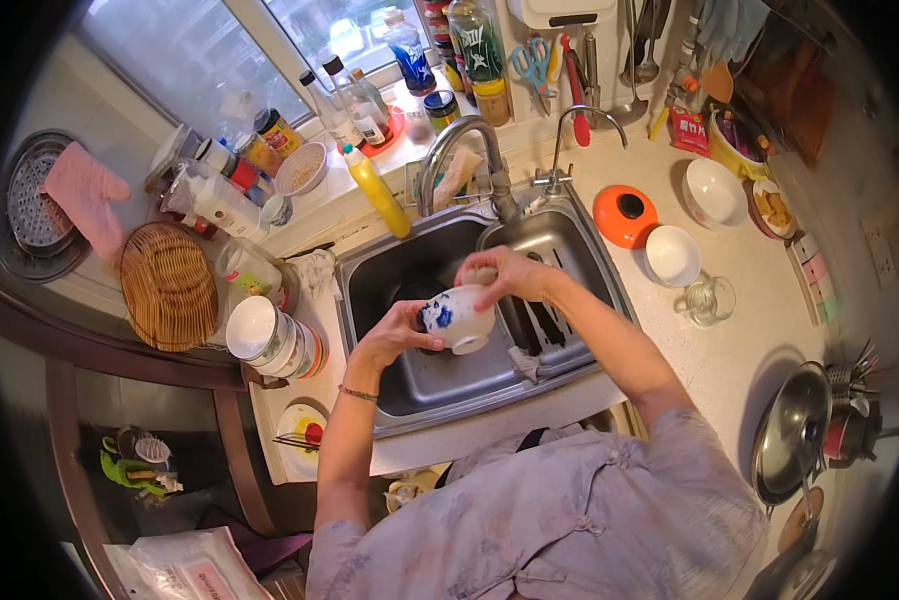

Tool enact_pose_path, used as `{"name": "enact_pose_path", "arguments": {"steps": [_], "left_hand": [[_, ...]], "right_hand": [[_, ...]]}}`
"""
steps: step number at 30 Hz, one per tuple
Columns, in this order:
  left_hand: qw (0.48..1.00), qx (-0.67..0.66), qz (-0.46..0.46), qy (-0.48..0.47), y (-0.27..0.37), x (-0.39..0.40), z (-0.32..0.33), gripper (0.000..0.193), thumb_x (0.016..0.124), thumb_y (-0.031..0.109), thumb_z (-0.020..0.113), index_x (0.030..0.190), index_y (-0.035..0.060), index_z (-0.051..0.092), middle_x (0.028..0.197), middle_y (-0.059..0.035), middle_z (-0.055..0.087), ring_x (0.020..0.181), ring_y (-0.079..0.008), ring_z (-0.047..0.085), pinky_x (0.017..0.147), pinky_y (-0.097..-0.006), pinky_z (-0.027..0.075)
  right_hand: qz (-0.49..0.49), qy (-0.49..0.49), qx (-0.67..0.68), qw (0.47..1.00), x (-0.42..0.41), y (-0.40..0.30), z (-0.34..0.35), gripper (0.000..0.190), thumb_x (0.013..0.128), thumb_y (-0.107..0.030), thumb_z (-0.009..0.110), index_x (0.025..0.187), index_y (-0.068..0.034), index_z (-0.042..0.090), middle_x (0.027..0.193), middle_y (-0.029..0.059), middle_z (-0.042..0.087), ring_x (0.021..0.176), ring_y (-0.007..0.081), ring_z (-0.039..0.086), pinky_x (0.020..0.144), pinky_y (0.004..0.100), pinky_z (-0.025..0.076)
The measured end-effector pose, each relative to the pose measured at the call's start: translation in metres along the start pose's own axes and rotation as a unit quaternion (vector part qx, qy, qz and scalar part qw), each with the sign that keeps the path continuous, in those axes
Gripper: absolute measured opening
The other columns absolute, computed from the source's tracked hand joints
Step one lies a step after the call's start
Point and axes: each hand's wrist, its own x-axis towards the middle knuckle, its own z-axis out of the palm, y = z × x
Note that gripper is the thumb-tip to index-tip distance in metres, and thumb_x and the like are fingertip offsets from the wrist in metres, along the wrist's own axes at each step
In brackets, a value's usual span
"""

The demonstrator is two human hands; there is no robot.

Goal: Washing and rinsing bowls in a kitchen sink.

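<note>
Over the double stainless-steel sink [449, 390], a white bowl with blue flowers [461, 319] is held tilted, its foot towards me. My left hand [398, 330] grips the bowl's left side. My right hand [498, 276] has its fingers on the bowl's upper right rim, and a pale thing that I cannot make out shows among them. The curved faucet [464, 127] stands behind the sink. Dark-handled utensils [539, 326] and a crumpled cloth [525, 363] lie in the right basin. A dark round thing sits in the left basin, partly hidden by my left hand and the bowl.
Left of the sink are stacked bowls [254, 330], a plate with chopsticks [299, 420] and a wicker basket [168, 289]. A yellow bottle [378, 191] stands behind. On the right counter are an orange lid [624, 217], white bowls [672, 256], a glass mug [708, 301] and a large pan lid [792, 433].
</note>
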Motion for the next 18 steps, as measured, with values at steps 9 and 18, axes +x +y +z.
{"name": "enact_pose_path", "arguments": {"steps": [9, 18], "left_hand": [[0.963, -0.121, 0.134, 0.201, -0.016, 0.019, 0.036, 0.037, 0.076, 0.004, 0.072, 0.110, 0.0009, 0.058, 0.100, -0.0030, 0.065, 0.090, -0.0091, 0.060, 0.084, -0.0247, 0.047], [0.938, -0.111, 0.208, 0.252, -0.028, 0.032, 0.033, 0.033, 0.081, 0.003, 0.067, 0.111, 0.0006, 0.057, 0.102, -0.0038, 0.064, 0.089, -0.0095, 0.060, 0.084, -0.0245, 0.047]], "right_hand": [[-0.127, 0.299, 0.301, 0.897, 0.006, 0.038, 0.023, 0.026, 0.095, -0.019, 0.050, 0.114, -0.002, 0.053, 0.104, 0.0109, 0.060, 0.097, 0.0201, 0.060, 0.086, 0.0295, 0.047], [-0.363, 0.287, -0.309, 0.831, 0.004, 0.016, 0.068, 0.014, 0.079, 0.006, 0.058, 0.090, -0.002, 0.057, 0.099, 0.0107, 0.054, 0.102, 0.0251, 0.054, 0.086, 0.0323, 0.044]]}}
